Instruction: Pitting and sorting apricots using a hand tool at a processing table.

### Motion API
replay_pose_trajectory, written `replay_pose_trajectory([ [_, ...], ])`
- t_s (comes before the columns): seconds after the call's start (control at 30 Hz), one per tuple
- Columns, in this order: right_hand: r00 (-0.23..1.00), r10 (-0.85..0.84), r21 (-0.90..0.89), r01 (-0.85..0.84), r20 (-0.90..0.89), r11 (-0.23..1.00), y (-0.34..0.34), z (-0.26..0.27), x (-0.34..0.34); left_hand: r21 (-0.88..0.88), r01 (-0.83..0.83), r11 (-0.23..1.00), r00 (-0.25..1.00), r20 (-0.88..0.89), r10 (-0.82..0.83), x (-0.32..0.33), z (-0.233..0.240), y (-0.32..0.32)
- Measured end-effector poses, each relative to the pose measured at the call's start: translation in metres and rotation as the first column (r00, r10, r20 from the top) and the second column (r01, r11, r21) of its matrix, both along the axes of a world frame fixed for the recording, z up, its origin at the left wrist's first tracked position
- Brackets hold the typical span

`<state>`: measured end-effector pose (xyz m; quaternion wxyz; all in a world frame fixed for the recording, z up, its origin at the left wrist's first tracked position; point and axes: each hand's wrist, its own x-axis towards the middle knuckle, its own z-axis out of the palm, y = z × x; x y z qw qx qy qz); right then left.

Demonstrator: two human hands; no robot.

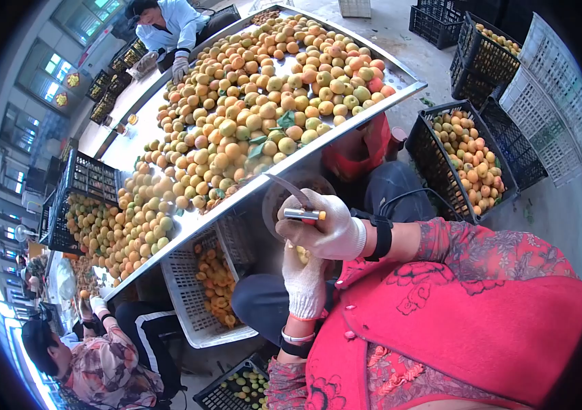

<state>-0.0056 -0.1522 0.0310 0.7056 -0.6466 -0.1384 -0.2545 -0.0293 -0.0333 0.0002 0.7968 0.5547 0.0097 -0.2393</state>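
My right hand (pixel 329 225), in a white knit glove, is closed around a knife with a curved blade (pixel 291 188) that points up and left. A short silver piece with a yellow end (pixel 303 214) lies across the gloved fingers. Just below it, my left hand (pixel 303 282), also gloved, grips a yellow piece of apricot (pixel 302 253), mostly hidden by both hands. The two hands touch or nearly touch. Behind them, partly covered, is a round basin (pixel 270 205). Whole apricots (pixel 250 120) are heaped on the metal-edged table (pixel 357 120) ahead, some with green leaves among them.
A white plastic crate (pixel 183 302) of apricot halves stands under the table edge. Black crates of apricots (pixel 467 159) stand at right; another crate (pixel 219 392) is below. A red bag (pixel 357 148) hangs near my knee. Co-workers (pixel 173 25) (pixel 106 359) sit at the table.
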Motion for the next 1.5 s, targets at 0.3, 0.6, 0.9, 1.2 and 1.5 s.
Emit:
replay_pose_trajectory([
  [0.3, 0.954, 0.110, 0.518, 0.052, -0.278, 0.853, -0.005, -0.002, 0.013, 0.207, -0.016, 0.978, 0.992, 0.127, -0.011, -0.001, -0.010, -0.012],
  [0.6, 0.985, -0.164, 0.135, 0.171, -0.059, 0.976, -0.011, -0.011, 0.015, 0.148, -0.010, 0.989, 0.999, 0.042, 0.003, 0.006, -0.002, -0.020],
  [0.9, 0.946, 0.088, 0.496, 0.084, -0.313, 0.864, -0.011, -0.014, 0.012, 0.382, -0.050, 0.923, 0.977, 0.211, -0.034, 0.002, -0.029, -0.015],
  [1.2, 0.823, 0.369, 0.843, 0.222, -0.432, 0.490, -0.037, -0.035, 0.020, 0.591, -0.188, 0.784, 0.771, 0.584, -0.255, 0.000, -0.024, -0.029],
  [1.5, 0.863, 0.202, 0.646, 0.172, -0.462, 0.743, -0.036, -0.024, 0.010, 0.440, 0.109, 0.891, 0.959, 0.189, -0.211, 0.010, -0.036, -0.022],
])
